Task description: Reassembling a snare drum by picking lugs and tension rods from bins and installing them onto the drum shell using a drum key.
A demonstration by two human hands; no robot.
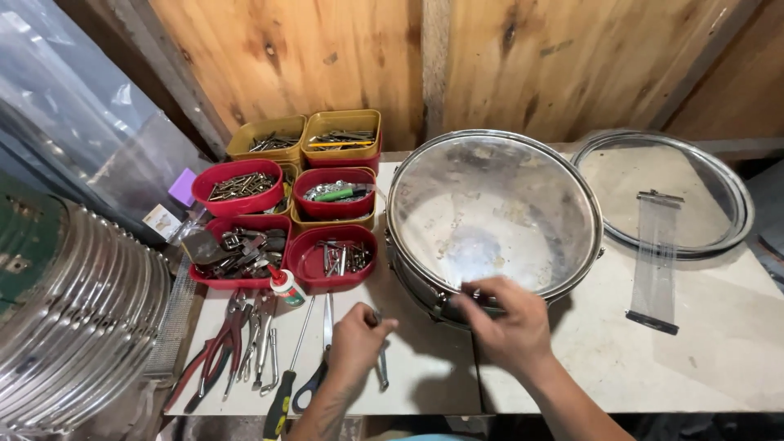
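Nearest us, our left hand (353, 341) is clenched around a slim metal tool (381, 365); our right hand (508, 322) pinches the near rim of the snare drum (493, 217), fingertips on its chrome hoop. We log, largest first: pale worktop (719, 351), scuffed and flat, against a knotty plank wall (327, 57); ribbed chrome shells (73, 318) at left; snare drum, round, clear-headed, resting mid-bench; loose hoop with head (665, 192) behind right; snare wires strip (656, 261); red and yellow plastic tubs (286, 208) of screws and fittings; pliers (219, 349); screwdrivers (286, 380); small white bottle (287, 287).
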